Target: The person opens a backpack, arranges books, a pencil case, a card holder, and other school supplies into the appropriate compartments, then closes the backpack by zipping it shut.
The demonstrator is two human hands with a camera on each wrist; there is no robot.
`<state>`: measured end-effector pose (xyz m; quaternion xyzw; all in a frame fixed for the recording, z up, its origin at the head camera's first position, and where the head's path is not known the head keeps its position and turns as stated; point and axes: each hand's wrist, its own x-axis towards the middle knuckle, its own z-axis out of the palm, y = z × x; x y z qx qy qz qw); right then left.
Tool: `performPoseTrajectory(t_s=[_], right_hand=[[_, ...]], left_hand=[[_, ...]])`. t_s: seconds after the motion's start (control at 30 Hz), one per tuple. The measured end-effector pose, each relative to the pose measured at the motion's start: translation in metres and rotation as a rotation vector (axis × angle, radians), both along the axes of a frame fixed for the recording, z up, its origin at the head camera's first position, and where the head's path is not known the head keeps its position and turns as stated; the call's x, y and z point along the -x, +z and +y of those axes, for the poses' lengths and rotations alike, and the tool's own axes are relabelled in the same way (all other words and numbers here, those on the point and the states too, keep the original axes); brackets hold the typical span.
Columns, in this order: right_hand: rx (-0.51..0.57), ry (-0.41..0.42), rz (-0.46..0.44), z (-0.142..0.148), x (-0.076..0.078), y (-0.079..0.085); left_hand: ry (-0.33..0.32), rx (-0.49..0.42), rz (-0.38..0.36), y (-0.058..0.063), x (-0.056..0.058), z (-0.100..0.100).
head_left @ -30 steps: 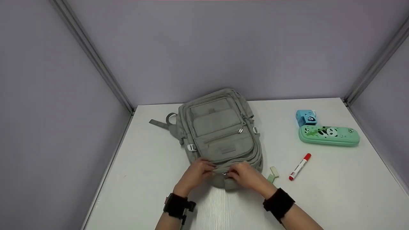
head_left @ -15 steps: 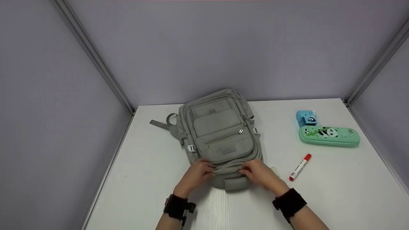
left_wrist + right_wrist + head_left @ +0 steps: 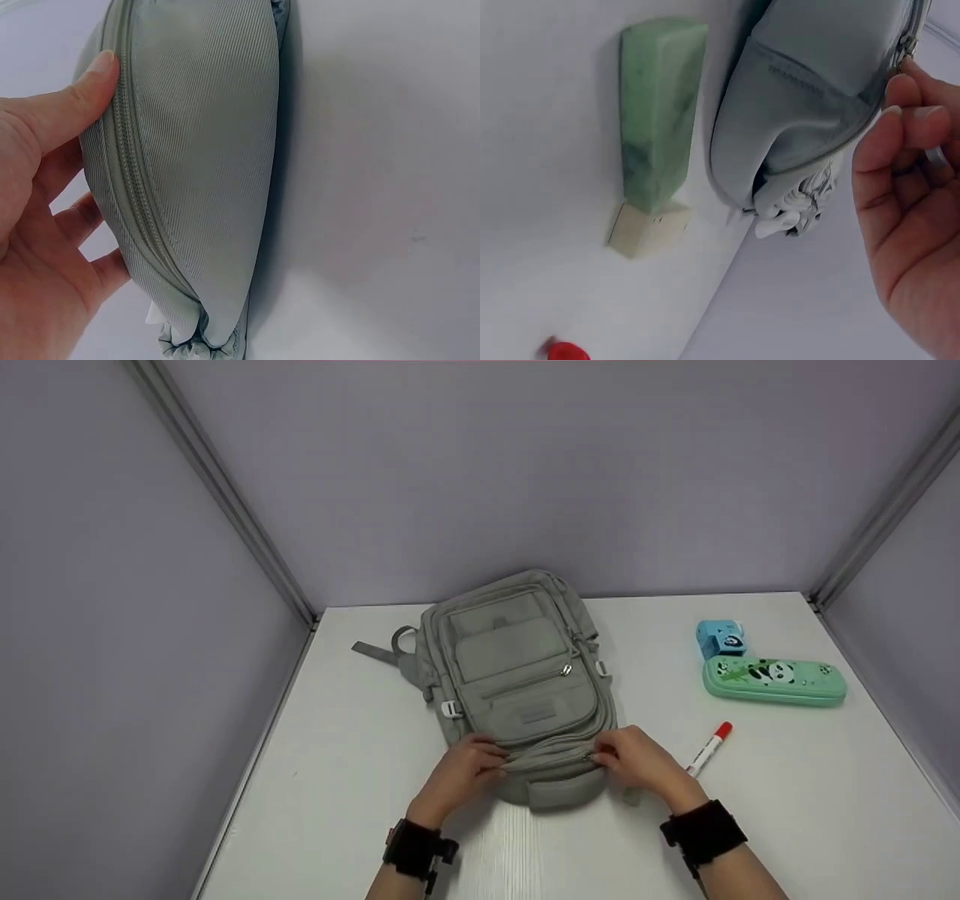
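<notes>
A grey-green backpack lies front side up on the white table, its bottom end toward me. At the lower left of it, my left hand grips the fabric edge. In the left wrist view, the thumb presses beside a curved zipper and the other fingers go behind the edge. My right hand pinches a small metal zipper pull near the bag's lower right corner. Close to that hand, a green block and a cream block lie end to end, mostly hidden in the head view.
To the right lies a red-capped marker, partly behind my right wrist. Farther back are a green panda pencil case and a blue box-shaped item. A loose strap sticks out left of the bag. Grey walls enclose the table.
My right hand has slid to the right along the zipper with the pull, from the bag's lower middle to its lower right corner. The left hand has stayed in place.
</notes>
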<state>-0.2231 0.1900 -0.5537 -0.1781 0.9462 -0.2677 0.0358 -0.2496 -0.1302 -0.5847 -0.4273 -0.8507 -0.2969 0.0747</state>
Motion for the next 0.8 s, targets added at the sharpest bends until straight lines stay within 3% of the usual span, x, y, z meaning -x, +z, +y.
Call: performPoseTrajectory(t_s=[0.17, 0.3, 0.53, 0.67, 0.8], right_hand=[[-0.017, -0.037, -0.048, 0.009, -0.001, 0.004], [-0.028, -0.013, -0.06, 0.008, -0.003, 0.007], [0.028, 0.123, -0.125, -0.003, -0.011, 0.015], [-0.032, 0.122, -0.097, -0.011, -0.017, 0.017], [-0.116, 0.05, -0.158, -0.024, -0.022, 0.02]], left_hand=[[0.047, 0.016, 0.114, -0.003, 0.0, 0.0], [0.1, 0.016, 0.19, -0.005, 0.003, -0.001], [0.21, -0.002, 0.195, -0.009, -0.002, -0.006], [0.156, 0.02, 0.107, 0.0, -0.008, 0.001], [0.051, 0.026, 0.02, 0.006, -0.014, 0.015]])
